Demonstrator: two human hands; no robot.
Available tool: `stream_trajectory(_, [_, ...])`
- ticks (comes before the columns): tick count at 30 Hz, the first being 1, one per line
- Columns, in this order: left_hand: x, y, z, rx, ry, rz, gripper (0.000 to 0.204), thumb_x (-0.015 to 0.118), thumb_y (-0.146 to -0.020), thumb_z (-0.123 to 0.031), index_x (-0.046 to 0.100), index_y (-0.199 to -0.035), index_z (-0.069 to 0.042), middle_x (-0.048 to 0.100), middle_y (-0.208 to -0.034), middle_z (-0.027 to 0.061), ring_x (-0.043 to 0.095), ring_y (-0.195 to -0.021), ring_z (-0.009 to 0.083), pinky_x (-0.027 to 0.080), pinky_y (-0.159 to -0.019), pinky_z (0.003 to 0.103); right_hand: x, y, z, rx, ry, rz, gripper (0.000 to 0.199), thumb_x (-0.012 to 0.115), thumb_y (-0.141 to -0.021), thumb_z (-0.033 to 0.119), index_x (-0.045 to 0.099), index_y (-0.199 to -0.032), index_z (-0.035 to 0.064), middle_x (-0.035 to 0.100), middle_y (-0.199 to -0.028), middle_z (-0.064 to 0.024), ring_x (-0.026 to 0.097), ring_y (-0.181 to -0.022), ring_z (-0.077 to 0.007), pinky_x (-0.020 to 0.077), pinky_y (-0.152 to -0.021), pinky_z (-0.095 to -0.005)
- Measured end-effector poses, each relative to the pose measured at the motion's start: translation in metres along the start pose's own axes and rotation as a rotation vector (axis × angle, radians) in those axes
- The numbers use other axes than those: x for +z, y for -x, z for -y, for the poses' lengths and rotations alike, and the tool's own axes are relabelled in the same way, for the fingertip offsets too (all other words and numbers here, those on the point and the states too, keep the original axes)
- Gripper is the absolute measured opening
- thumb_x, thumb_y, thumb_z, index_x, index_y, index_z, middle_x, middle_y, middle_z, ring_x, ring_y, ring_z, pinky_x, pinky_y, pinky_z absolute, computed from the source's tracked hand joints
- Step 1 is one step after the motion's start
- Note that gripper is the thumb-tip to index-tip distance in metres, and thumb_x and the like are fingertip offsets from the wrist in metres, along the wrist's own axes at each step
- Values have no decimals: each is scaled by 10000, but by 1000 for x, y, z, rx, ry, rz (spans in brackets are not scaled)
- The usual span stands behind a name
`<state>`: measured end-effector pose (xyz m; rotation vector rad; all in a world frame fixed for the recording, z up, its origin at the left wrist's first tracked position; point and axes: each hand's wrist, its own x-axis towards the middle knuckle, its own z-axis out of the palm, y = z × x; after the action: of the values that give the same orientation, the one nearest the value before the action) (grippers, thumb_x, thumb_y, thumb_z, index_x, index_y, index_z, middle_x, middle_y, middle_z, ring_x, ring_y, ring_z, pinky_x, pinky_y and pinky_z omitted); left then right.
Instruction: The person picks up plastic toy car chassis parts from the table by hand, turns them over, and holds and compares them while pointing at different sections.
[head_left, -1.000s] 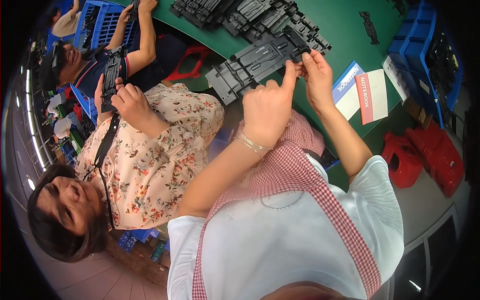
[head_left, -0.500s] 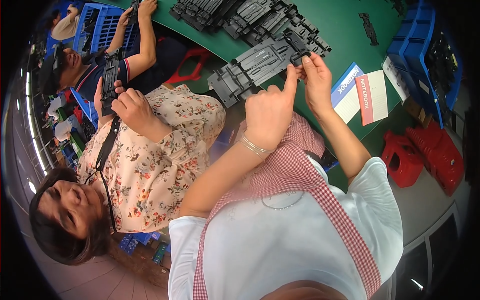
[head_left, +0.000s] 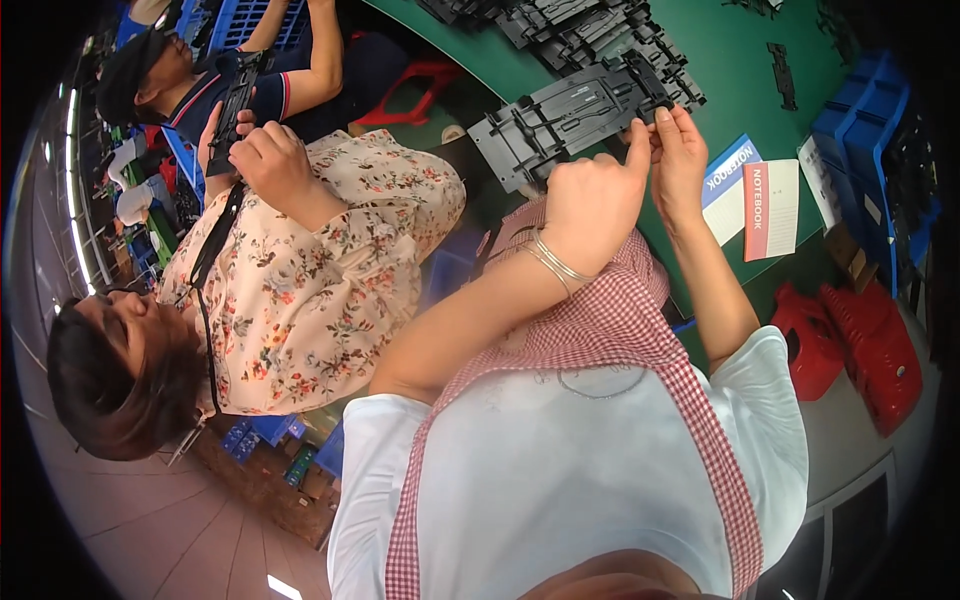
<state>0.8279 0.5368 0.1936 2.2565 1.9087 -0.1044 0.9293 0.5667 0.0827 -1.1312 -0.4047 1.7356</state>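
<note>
Both hands, left hand (head_left: 592, 200) and right hand (head_left: 680, 155), stay pinched on the black plastic part (head_left: 570, 115).

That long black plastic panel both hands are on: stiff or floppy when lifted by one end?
Likely stiff: the black plastic panel stays straight while the left hand and right hand grip only one end. Probably light, thin and ribbed. Flat, so unlikely to roll.

Single head-worn fisheye, steeply downward, close over torso and green table (head_left: 740, 60).
</note>
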Motion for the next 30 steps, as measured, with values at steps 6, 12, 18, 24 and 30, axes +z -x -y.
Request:
stream_trajectory(6, [7, -2, -14, -1, -28, 15, 454, 540, -738, -123, 540, -1189, -66, 531, -514, 32, 563, -417, 171, 449, -392, 294, -15, -1, 0, 83, -19, -3, 137, 517, -917, 133, 543, -959, 6, 560, -728, -13, 525, -648, -71, 452, -613, -199])
stream_trajectory(12, [10, 19, -20, -4, -66, -34, 439, 532, -743, -125, 544, -1176, -55, 544, -508, 17, 569, -425, 152, 446, -400, 276, -12, 16, -5, 54, 4, 7, 161, 511, -921, 178, 524, -860, 30, 607, -705, -73, 565, -603, -108, 440, -534, -202])
stream_trajectory(18, [13, 65, -30, -43, -101, -100, 429, 524, -751, -137, 546, -1172, -55, 550, -498, 13, 576, -428, 150, 447, -403, 275, -16, 48, -17, 36, 4, 84, 128, 514, -913, 118, 527, -947, -5, 569, -710, -39, 569, -616, -114, 489, -579, -221])
stream_trajectory(24, [17, 120, -55, -102, -143, -132, 422, 516, -766, -153, 543, -1175, -54, 563, -500, 10, 584, -431, 148, 447, -400, 274, -22, 99, -24, 7, 49, 156, 161, 521, -913, 186, 529, -884, 28, 599, -702, -58, 568, -607, -111, 450, -551, -209])
stream_trajectory(30, [15, 144, -80, -125, -178, -168, 429, 511, -771, -158, 535, -1186, -52, 563, -493, 3, 580, -421, 145, 441, -388, 276, -32, 127, -15, 28, 45, 173, 117, 499, -918, 121, 528, -882, 13, 573, -710, -53, 590, -608, -137, 492, -542, -218])
